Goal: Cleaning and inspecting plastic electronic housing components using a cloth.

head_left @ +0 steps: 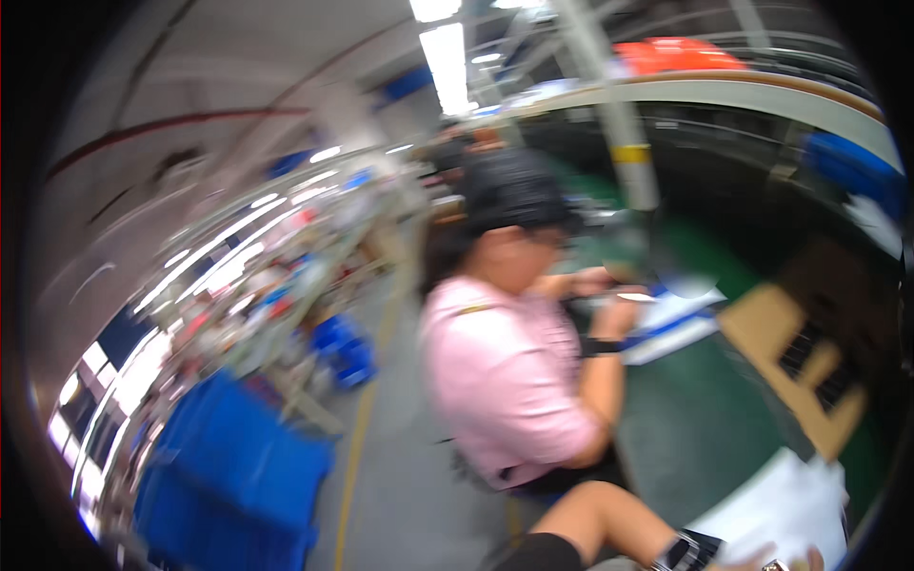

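Observation:
My left forearm reaches in from the lower edge, with a dark sleeve and a dark band and watch at the wrist. My left hand [747, 561] is cut off by the bottom of the picture and smeared by motion. It lies at the near edge of a crumpled white sheet or bag [785, 504]; whether it grips this is unclear. A small shiny spot, perhaps a ring, shows among the fingers. I cannot make out my right hand. Both white material and hand are over the green work surface [666, 409].
A co-worker in a pink shirt [505, 371] sits close beside me, hands over a white and blue sheet [671, 328]. Brown cardboard [762, 328] with black pieces lies right. Blue crates [228, 457] stand left, beside a yellow floor line [362, 428]. A pale post [628, 133] rises behind.

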